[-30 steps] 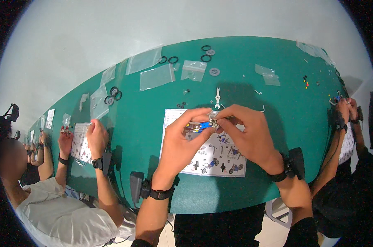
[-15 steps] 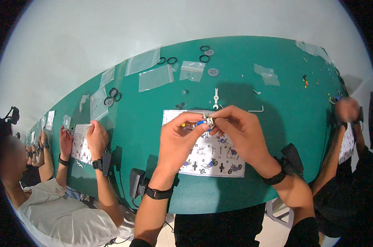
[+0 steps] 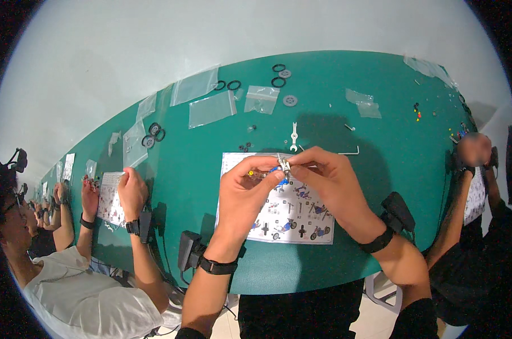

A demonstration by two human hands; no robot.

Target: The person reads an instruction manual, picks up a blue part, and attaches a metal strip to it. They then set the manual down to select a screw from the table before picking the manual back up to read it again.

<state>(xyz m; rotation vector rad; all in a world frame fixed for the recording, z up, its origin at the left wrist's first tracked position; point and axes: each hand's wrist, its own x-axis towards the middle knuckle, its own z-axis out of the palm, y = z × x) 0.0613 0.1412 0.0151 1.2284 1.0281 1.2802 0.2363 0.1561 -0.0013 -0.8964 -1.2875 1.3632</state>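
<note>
Between my fingertips is a small, partly built toy model (image 3: pixel 281 178) with blue, silver and yellow parts. My left hand (image 3: pixel 242 189) is closed on its left side, thumb and fingers pinching it. From the other side my right hand (image 3: pixel 330 179) pinches a whitish-silver part of the model. Fingers hide much of the model, so its exact shape cannot be made out. Beneath both hands lies a printed instruction sheet (image 3: pixel 290 234) with small pictures of a blue vehicle.
Beyond the sheet lie a small flat wrench (image 3: pixel 294 137), an L-shaped hex key (image 3: pixel 351 151) and a screw (image 3: pixel 350 127). Farther back are black tyre rings (image 3: pixel 278 82), grey wheels (image 3: pixel 290 100) and clear plastic bags (image 3: pixel 212 109). People work at the left and right along the green table (image 3: pixel 188 226).
The model has turned slightly between my fingers, and its whitish-silver part now stands more upright. Both hands keep their grip in nearly the same place.
</note>
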